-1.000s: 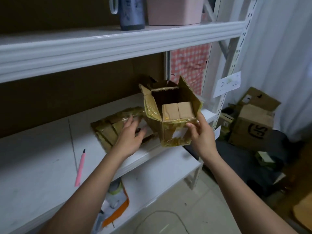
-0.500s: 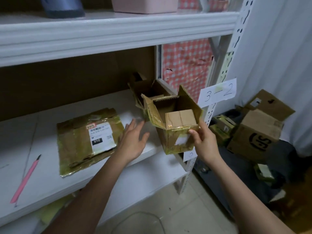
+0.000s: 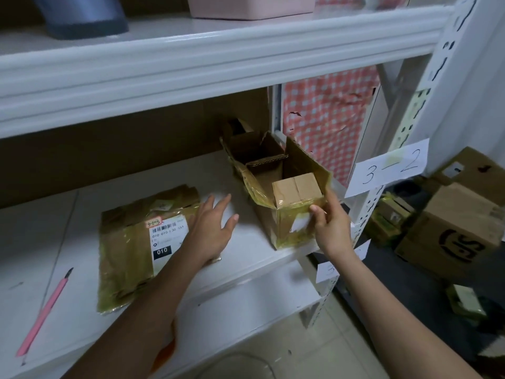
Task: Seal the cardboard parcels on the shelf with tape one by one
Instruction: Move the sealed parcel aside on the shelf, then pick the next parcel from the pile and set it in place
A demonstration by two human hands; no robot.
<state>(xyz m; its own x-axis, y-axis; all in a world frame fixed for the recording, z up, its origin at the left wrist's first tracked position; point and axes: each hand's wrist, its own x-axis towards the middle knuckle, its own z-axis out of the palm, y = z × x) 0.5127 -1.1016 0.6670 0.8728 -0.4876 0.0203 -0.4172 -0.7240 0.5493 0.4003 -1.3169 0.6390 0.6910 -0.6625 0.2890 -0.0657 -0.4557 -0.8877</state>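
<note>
While the open parcel [image 3: 284,203] sits at the white shelf's [image 3: 246,250] right front corner, right hand [image 3: 332,228] pinching its near edge, left hand [image 3: 211,228] spread flat beside a flattened taped parcel [image 3: 131,242], pink pen [image 3: 43,313] further left, boxes on floor [image 3: 453,236] beyond.

Bare shelf [image 3: 246,242] lies between flat parcel [image 3: 131,242] and open box [image 3: 284,214].

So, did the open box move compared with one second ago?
Yes. The open box went down and back toward the shelf; before it was held in front of the edge. The right hand grips it.
</note>
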